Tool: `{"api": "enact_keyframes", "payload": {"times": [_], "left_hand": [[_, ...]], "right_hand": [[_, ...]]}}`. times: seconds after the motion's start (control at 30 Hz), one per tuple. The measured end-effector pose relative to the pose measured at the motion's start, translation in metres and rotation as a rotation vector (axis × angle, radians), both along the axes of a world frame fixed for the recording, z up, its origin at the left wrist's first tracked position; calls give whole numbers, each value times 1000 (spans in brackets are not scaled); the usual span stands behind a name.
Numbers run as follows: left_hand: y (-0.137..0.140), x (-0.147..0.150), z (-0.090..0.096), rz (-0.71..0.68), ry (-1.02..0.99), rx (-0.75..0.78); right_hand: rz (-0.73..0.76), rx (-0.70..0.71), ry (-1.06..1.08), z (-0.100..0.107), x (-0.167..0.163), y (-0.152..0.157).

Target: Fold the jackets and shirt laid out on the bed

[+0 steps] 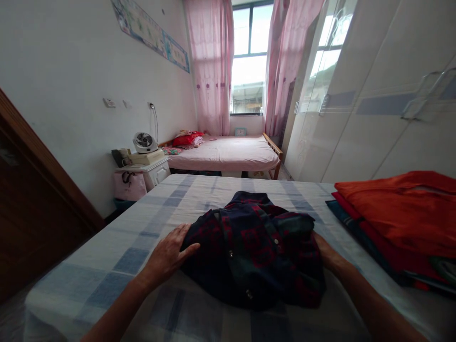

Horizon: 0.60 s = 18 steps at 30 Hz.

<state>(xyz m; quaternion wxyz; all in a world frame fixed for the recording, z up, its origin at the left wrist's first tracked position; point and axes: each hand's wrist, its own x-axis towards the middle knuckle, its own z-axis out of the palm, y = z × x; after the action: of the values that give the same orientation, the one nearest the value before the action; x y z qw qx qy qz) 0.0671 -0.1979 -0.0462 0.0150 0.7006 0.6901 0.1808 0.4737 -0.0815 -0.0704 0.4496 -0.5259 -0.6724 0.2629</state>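
A dark plaid shirt (pixel 256 256) in navy, green and red lies bunched up on the bed in front of me. Small shiny buttons show along its front. My left hand (pixel 174 247) rests against the shirt's left edge, its thumb stretched apart over the cloth and its fingers extended along the side. At the opposite edge, my right hand (pixel 322 249) reaches behind the fabric. The shirt hides the fingers of that hand, so its grip cannot be made out.
The bed carries a blue-and-white checked sheet (pixel 124 266). Folded clothes (pixel 399 213), orange on top, are stacked on the right. Beyond stand a second bed (pixel 228 152) and a cabinet (pixel 156 173) bearing a fan (pixel 145 142). A white wardrobe (pixel 374 137) lines the right side.
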Motion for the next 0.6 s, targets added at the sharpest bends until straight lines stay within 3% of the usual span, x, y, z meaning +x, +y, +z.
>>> {"api": "enact_keyframes", "payload": {"times": [0.2,0.4,0.6], "left_hand": [[33,6,10,-7,-14,-57],[86,48,28,-66,-40,-74],[99,81,35,-7,-19,-46]], "right_hand": [[-65,-75,-334,22,41,6],[-60,-50,-385,5,43,6],[-77,-26,-390,-3,40,15]]}}
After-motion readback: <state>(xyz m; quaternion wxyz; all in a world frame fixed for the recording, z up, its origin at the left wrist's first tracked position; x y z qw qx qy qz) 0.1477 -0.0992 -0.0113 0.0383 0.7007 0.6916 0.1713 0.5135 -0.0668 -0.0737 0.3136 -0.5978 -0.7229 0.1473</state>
